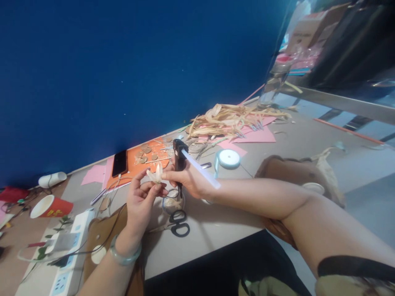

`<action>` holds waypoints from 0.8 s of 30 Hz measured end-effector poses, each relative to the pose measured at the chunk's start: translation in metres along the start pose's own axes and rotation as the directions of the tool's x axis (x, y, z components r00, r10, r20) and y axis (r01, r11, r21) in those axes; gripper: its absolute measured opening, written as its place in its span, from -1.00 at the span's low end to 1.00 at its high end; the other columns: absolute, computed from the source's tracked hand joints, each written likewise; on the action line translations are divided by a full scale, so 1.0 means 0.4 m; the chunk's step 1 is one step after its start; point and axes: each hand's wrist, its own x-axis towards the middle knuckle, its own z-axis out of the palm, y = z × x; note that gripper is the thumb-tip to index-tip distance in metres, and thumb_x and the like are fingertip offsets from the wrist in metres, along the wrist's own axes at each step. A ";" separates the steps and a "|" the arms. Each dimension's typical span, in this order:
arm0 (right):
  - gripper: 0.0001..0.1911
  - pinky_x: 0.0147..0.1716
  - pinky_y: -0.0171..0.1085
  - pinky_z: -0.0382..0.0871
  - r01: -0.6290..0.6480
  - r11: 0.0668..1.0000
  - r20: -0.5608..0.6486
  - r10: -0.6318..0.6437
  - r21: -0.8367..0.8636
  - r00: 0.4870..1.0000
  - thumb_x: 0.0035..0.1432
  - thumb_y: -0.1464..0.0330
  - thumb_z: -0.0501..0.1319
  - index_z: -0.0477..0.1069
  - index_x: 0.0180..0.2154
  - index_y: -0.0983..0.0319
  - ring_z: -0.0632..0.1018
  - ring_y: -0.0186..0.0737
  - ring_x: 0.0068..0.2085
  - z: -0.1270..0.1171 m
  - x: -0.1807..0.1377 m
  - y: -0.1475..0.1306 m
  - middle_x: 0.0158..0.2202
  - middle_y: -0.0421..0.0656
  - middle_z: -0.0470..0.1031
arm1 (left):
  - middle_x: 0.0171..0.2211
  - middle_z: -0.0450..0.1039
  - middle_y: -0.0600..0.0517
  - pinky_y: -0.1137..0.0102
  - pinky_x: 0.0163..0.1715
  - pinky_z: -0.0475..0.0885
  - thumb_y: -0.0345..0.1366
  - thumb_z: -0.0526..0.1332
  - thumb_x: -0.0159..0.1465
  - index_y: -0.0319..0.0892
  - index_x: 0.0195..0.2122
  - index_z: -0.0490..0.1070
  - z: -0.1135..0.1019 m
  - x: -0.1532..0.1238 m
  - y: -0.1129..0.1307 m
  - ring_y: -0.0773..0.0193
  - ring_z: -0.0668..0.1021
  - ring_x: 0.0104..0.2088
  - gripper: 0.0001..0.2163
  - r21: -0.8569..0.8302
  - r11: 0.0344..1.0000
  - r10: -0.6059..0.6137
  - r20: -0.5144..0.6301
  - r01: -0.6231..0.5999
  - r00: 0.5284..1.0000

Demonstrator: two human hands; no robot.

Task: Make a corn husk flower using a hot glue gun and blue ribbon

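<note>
Pinching a pale flower (158,173), left fingers (152,195) face right fingers (173,176) gripping a glue gun (179,155); cup lettering (56,212) unreadable.

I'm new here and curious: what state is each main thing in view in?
Left hand: pinching a pale petal piece.
Right hand: gripping the glue gun.
Glue gun: glue stick inserted, sticking out; whether on, unclear.
Black-handled scissors: lying on the table, blade opening unclear.
Phone: screen dark.
Power strip: plugs inserted.
Ribbon spool: some ribbon unwound.
Corn husks: dry, heaped on pink paper.
Red paper cup: uncovered.
</note>
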 end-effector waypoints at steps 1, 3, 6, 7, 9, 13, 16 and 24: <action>-0.70 -0.58 -0.35 0.07 0.002 1.000 -0.005 -0.002 0.008 1.000 -0.07 0.42 0.31 0.21 -0.66 0.24 0.26 -0.42 -0.61 0.000 0.001 0.002 -0.71 -0.31 0.26 | -0.49 0.58 0.03 0.38 -0.45 0.56 -0.23 0.35 0.14 -0.19 0.08 0.22 -0.001 0.001 -0.001 0.24 0.62 -0.52 -0.48 -0.001 1.000 -0.003 0.000 0.003 1.000; -0.71 -0.58 -0.35 0.08 0.000 1.000 -0.016 0.001 0.028 1.000 -0.08 0.40 0.33 0.23 -0.65 0.25 0.27 -0.42 -0.61 0.000 0.003 0.007 -0.70 -0.31 0.28 | -0.48 0.58 0.02 0.39 -0.46 0.56 -0.24 0.36 0.13 -0.20 0.04 0.30 -0.003 0.002 -0.004 0.25 0.62 -0.53 -0.53 -0.002 1.000 -0.009 0.005 0.009 1.000; -0.73 -0.57 -0.34 0.12 -0.008 0.999 -0.020 0.009 0.053 1.000 -0.09 0.38 0.35 0.28 -0.63 0.26 0.30 -0.41 -0.60 -0.001 0.005 0.015 -0.68 -0.30 0.30 | -0.45 0.59 0.00 0.41 -0.47 0.56 -0.26 0.36 0.13 -0.22 -0.12 0.45 -0.007 0.002 -0.008 0.27 0.62 -0.52 -0.70 0.005 1.000 -0.009 0.018 0.009 1.000; -0.74 -0.57 -0.34 0.12 -0.006 0.998 -0.020 0.007 0.058 1.000 -0.10 0.38 0.36 0.29 -0.63 0.26 0.30 -0.40 -0.60 -0.002 0.006 0.017 -0.68 -0.31 0.30 | -0.44 0.59 0.00 0.42 -0.47 0.56 -0.26 0.36 0.13 -0.22 -0.18 0.48 -0.007 0.002 -0.009 0.28 0.61 -0.52 -0.75 0.007 1.000 -0.008 0.018 0.008 1.000; -0.74 -0.56 -0.34 0.12 0.005 0.998 -0.023 -0.003 0.059 1.000 -0.10 0.38 0.36 0.29 -0.63 0.25 0.29 -0.40 -0.60 -0.003 0.006 0.020 -0.69 -0.31 0.28 | -0.45 0.60 -0.01 0.43 -0.47 0.56 -0.27 0.36 0.13 -0.23 -0.27 0.52 -0.007 0.002 -0.009 0.29 0.61 -0.52 -0.82 0.006 1.000 -0.012 0.011 0.012 1.000; -0.72 -0.58 -0.34 0.09 -0.002 0.999 -0.027 0.003 0.054 1.000 -0.11 0.39 0.34 0.25 -0.64 0.24 0.27 -0.41 -0.61 -0.002 0.003 0.018 -0.70 -0.31 0.28 | -0.48 0.60 -0.02 0.42 -0.47 0.56 -0.27 0.38 0.10 -0.23 -0.40 0.53 -0.002 0.001 -0.007 0.28 0.60 -0.54 -0.86 -0.016 1.000 -0.023 -0.034 0.023 0.999; -0.73 -0.58 -0.35 0.06 -0.008 0.999 -0.042 0.010 0.054 0.999 -0.12 0.39 0.34 0.25 -0.63 0.25 0.27 -0.42 -0.61 0.001 0.000 0.012 -0.69 -0.32 0.29 | -0.48 0.61 -0.02 0.42 -0.48 0.56 -0.27 0.39 0.08 -0.23 -0.44 0.53 0.001 0.001 -0.005 0.29 0.60 -0.55 -0.86 -0.036 0.999 -0.016 -0.050 0.014 0.999; -0.76 -0.57 -0.35 0.07 -0.007 0.998 -0.049 0.010 0.066 0.999 -0.12 0.41 0.32 0.26 -0.64 0.26 0.28 -0.42 -0.61 0.003 -0.002 0.014 -0.70 -0.32 0.28 | -0.49 0.61 0.01 0.45 -0.49 0.57 -0.31 0.40 0.07 -0.22 -0.45 0.54 -0.001 0.004 -0.008 0.30 0.61 -0.55 -0.89 -0.077 0.997 -0.021 -0.063 0.016 0.998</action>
